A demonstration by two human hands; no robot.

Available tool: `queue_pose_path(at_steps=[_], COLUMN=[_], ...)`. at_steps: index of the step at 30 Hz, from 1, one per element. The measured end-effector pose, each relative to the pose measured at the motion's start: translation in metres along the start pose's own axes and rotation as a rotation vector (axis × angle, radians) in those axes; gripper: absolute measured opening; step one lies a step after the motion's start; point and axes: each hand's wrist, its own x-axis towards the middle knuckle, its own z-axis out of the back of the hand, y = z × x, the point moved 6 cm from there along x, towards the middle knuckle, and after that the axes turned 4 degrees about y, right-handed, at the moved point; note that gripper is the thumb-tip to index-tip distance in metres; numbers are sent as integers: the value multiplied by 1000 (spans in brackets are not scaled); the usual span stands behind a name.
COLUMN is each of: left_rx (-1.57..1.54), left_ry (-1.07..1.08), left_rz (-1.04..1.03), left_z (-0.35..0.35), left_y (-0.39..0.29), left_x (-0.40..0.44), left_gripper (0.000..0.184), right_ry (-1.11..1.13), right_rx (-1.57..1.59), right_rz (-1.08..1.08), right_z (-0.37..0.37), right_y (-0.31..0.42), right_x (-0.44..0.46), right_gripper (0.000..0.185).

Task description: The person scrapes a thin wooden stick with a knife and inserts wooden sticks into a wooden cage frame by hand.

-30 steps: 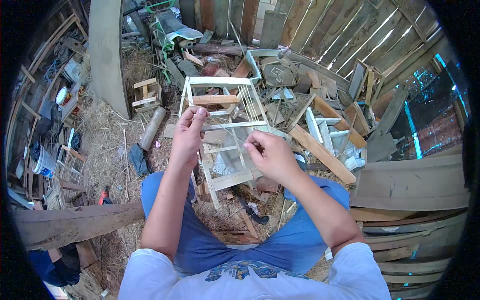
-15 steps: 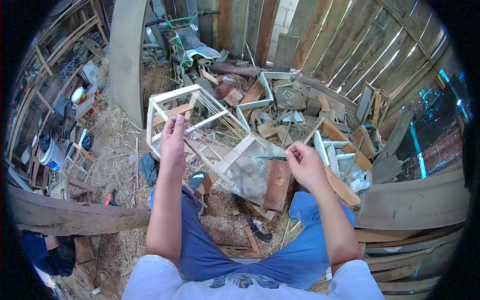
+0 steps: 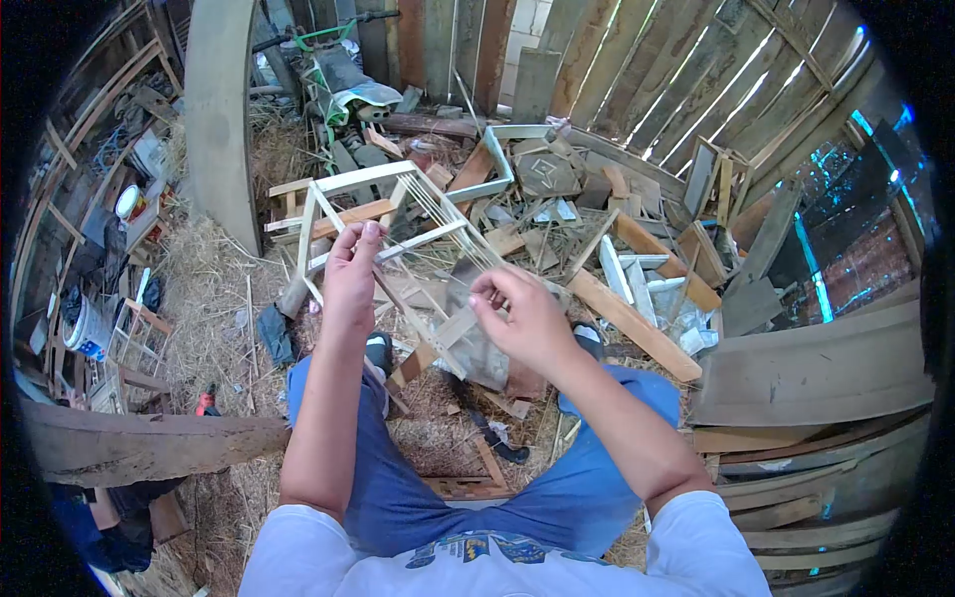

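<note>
My left hand is raised over a pale wooden frame with thin slats along one side. Its thumb and fingers pinch what looks like a thin strand, too fine to name surely. My right hand is above the frame's near end, thumb and fingertips closed together. Whatever is in them is too small or hidden to make out. Beneath that hand lies a greyish board, partly covered. The knife seen earlier near the right fingertips is not visible now.
A dark curved tool lies between my feet on straw. Scrap wood, including a long plank and a white frame, is piled ahead. A green bicycle leans behind. A thick beam runs at left, near a white bucket.
My right hand has moved left, closer to my left hand, and now covers part of the frame and board. The dark knife near its fingertips has gone from sight. The view has shifted slightly.
</note>
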Motion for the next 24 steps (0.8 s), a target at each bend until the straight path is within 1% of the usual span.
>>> queue_pose_path(at_steps=[1,2,4,5,7,8,10,11,13,17,19,24], left_rx=[-8,-14,34,13,-11,-13,-33,-19,-19,32,34,70], left_ry=[19,38,59,56,88,88,115,113,120,117,129,136], left_rz=[57,114,85,113,173,177,149,167,162,135,129,155], left_z=[-1,-3,-15,-19,-23,-25,-36,-40,-39,-38,-36,-30], left_y=[7,13,9,12,15,16,12,11,16,12,15,20], left_x=[0,0,-3,-4,-7,-7,-11,-14,-12,-11,-10,-11], left_gripper=[18,18,18,18,19,19,24,20,21,23,24,24], right_ry=[13,10,-161,-161,-236,-234,-195,-192,-173,-194,-202,-197], right_rx=[46,40,-103,-106,-206,-208,-35,-35,-7,-4,-34,-40], right_rz=[-52,-58,118,114,196,193,75,66,1,24,76,42], right_z=[-2,-3,5,5,10,10,8,9,12,13,13,11], right_y=[-1,-3,4,3,9,9,2,4,8,3,1,1], right_x=[1,1,1,2,2,3,4,1,2,3,3,2], right_gripper=[18,18,19,19,16,16,14,14,13,12,13,12])
